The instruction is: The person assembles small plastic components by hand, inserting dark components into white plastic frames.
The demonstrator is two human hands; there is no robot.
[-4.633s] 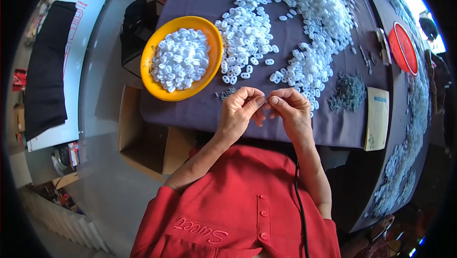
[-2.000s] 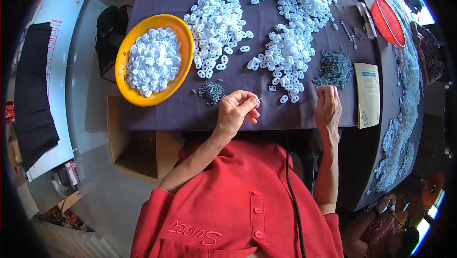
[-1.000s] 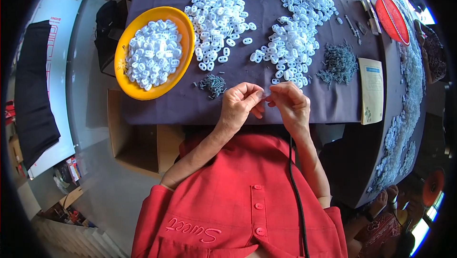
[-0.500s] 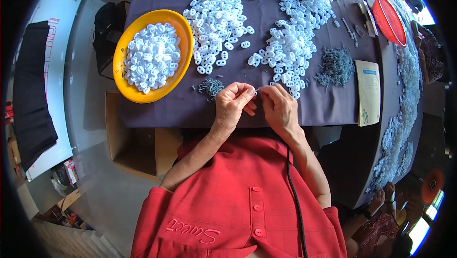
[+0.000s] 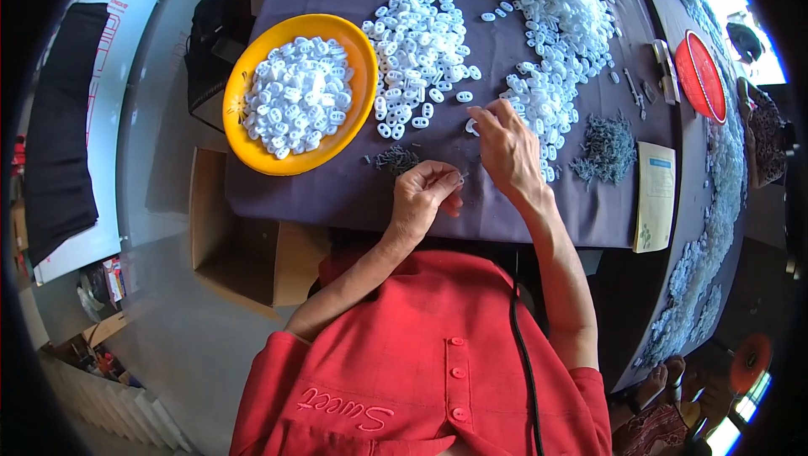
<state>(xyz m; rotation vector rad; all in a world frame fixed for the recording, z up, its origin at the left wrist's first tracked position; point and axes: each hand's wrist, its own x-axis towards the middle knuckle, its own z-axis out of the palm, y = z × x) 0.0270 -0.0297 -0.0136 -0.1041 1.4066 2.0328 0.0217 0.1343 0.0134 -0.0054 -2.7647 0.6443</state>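
My left hand (image 5: pixel 427 193) is closed in a pinch near the table's front edge. A tiny pale bit shows at its fingertips, too small to name. My right hand (image 5: pixel 510 146) reaches farther forward, beside the near end of the right-hand heap of white plastic pieces (image 5: pixel 560 77). Its bent fingers close on a white oval piece (image 5: pixel 470 127), partly hidden beneath them. Similar two-holed ovals make up the left-hand heap (image 5: pixel 421 44). Just beyond my left hand lies a small pile of grey pins (image 5: pixel 394 159).
A yellow bowl (image 5: pixel 364 77) holds more white ovals. On the right are a larger grey pin pile (image 5: pixel 608 149), a cream booklet (image 5: pixel 655 195) and a red basket (image 5: pixel 700 77). An open cardboard box (image 5: pixel 244 258) stands below the table's left front. Another person's legs show lower right.
My right hand has parted from my left and moved forward to the white oval. My left hand keeps its pinch near the edge. The whole view has shifted slightly.
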